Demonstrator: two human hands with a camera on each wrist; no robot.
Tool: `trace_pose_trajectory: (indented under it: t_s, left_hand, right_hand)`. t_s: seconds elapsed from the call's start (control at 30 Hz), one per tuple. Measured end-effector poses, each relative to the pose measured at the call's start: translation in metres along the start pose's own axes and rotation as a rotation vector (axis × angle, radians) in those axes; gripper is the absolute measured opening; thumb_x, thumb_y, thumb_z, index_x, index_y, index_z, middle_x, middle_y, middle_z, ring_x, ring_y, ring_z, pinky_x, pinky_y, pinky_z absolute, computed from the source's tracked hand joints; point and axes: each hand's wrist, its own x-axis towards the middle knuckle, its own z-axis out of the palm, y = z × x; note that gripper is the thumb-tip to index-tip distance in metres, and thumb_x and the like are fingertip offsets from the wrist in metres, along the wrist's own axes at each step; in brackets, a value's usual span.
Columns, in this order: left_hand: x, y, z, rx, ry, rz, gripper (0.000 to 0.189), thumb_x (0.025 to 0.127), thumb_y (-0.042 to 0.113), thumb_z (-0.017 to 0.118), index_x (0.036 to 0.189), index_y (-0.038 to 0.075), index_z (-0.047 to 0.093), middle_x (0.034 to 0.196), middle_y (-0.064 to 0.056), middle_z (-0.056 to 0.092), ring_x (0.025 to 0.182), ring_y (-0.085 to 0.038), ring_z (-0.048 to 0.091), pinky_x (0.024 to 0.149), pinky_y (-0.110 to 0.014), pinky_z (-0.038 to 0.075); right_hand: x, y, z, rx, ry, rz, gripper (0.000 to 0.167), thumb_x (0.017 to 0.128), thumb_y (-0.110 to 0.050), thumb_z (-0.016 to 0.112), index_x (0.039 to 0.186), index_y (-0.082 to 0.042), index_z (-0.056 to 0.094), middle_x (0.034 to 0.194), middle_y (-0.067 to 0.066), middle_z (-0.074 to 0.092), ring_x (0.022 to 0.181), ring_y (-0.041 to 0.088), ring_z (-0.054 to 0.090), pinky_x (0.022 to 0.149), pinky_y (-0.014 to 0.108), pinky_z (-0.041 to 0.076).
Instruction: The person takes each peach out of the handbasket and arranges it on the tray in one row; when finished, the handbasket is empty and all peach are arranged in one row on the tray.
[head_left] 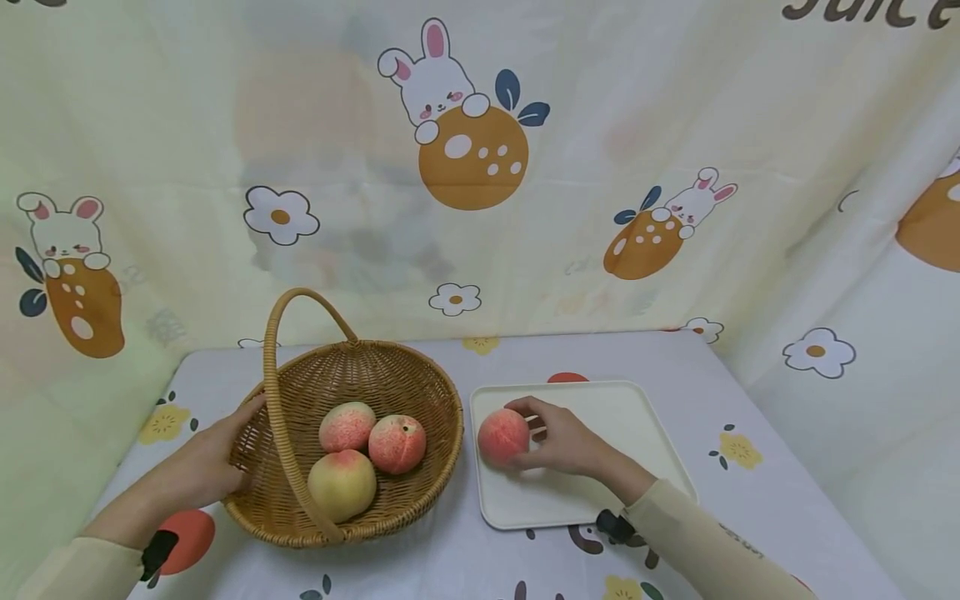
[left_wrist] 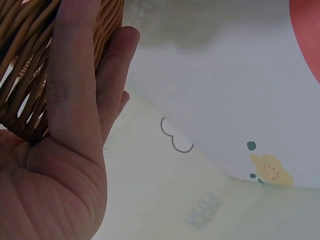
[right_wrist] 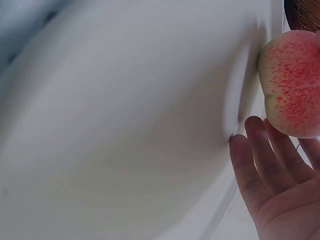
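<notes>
My left hand (head_left: 212, 462) holds the left side of a wicker basket (head_left: 442, 392). In the left wrist view its fingers (left_wrist: 75, 75) lie along the woven side, and the wicker sits in the crook of the hand. Three peaches rest inside: a pinkish one (head_left: 347, 427), a redder one (head_left: 397, 444) and a yellowish one (head_left: 342, 486). My right hand (head_left: 566, 439) holds another peach (head_left: 501, 437) between thumb and fingers, over the left part of a white tray (head_left: 600, 496). The right wrist view has this peach (right_wrist: 292, 82) close above the tray's edge, fingers beneath it.
The basket's tall arched handle (head_left: 273, 400) rises beside my left hand. Basket and tray stand side by side on a patterned tablecloth (head_left: 420, 567), with a narrow gap between them. A printed curtain (head_left: 337, 150) hangs behind the table and down both sides.
</notes>
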Motion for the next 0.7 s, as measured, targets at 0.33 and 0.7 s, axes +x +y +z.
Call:
trace_pose_trajectory:
  t_s: [0.33,0.7]
  left_hand:
    - [-0.0002,0.0004,0.0017,-0.024,-0.003,-0.017,0.111,0.065,-0.011,0.069,0.16,0.0,0.012,0.152,-0.043,0.023,0.124,-0.06,0.044,0.074,-0.049,0.056]
    - [-0.0007,-0.0017,0.0034,-0.018,0.023,0.017,0.111,0.062,-0.011,0.069,0.16,0.001,0.017,0.15,-0.043,0.028,0.124,-0.06,0.045,0.078,-0.053,0.054]
  right_hand:
    - [-0.0025,0.002,-0.0015,-0.013,-0.052,-0.046,0.08,0.07,-0.03,0.093,0.138,-0.011,0.056,0.13,0.0,0.061,0.119,0.026,0.058,0.098,0.047,0.048]
    - [-0.0054,-0.0035,-0.0031,-0.047,-0.078,-0.142,0.09,0.07,-0.028,0.093,0.146,-0.01,0.05,0.145,0.004,0.054,0.125,0.024,0.055,0.099,0.05,0.046]
